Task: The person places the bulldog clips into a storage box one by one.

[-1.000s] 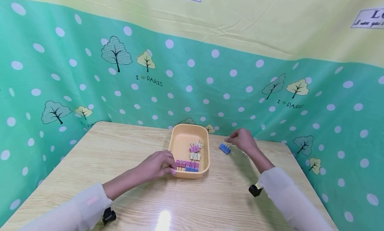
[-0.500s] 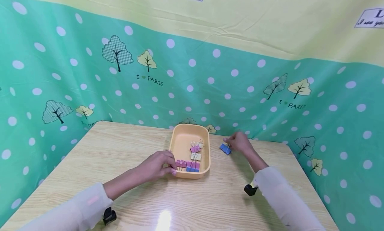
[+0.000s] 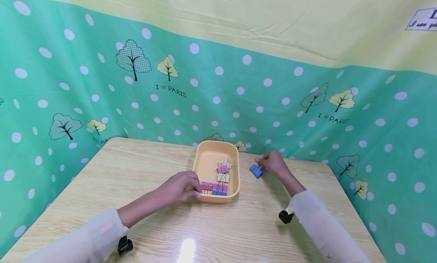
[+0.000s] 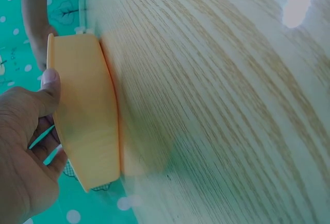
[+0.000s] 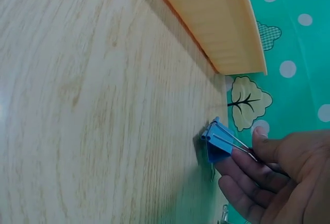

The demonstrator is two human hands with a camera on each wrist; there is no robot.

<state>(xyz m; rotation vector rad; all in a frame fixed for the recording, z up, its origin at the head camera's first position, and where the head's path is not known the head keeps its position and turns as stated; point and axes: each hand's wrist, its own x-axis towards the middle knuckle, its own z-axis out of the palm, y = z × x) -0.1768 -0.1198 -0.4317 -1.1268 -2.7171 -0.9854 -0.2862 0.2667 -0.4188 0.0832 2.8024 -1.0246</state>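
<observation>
A peach plastic tray [image 3: 199,156] stands at the back middle of the table. My left hand [image 3: 181,187] holds its near left corner, thumb [image 4: 50,82] at the rim. Inside lie several binder clips: a dark pink one [image 3: 206,186], a pink-and-blue one [image 3: 219,189], a cream one [image 3: 223,178], a purple one [image 3: 222,169] and a pale one behind. To the right of the tray my right hand [image 3: 274,163] pinches a wire handle of a blue binder clip [image 5: 219,142] between thumb and fingers. The clip's blue body is tilted, close over the tabletop.
Wire of another clip [image 5: 224,213] shows at the bottom edge of the right wrist view, below the hand. The wooden table [image 3: 222,232] ends at a green and yellow patterned curtain [image 3: 218,103] just behind the tray. Black wrist cameras hang under both sleeves.
My right hand has shifted slightly left, and the blue clip has turned a little. A small clip seen earlier beside the right wrist is now hidden. The left hand and tray stay put.
</observation>
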